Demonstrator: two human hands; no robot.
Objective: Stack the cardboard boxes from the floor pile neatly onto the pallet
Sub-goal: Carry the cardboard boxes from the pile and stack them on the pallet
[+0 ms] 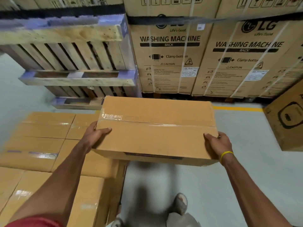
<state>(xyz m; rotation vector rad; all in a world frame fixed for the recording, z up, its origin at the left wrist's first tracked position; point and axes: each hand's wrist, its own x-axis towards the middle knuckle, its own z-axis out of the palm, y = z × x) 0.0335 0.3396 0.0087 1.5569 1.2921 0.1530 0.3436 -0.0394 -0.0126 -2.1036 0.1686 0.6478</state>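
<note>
I hold a plain brown cardboard box (155, 128), sealed with clear tape, in the air in front of me. My left hand (96, 133) grips its left end with the thumb on top. At the right end my right hand (216, 143) grips it the same way, a yellow band on that wrist. The box hangs over the right edge of a stack of similar taped boxes (41, 145) at the lower left. The pallet under that stack is hidden.
Empty wooden pallets (73, 59) are stacked at the back left. Tall washing machine cartons (170, 54) stand behind, with another printed carton (287, 118) at the right. Grey floor with a yellow line (237, 109) lies to the right. My shoe (181, 203) shows below.
</note>
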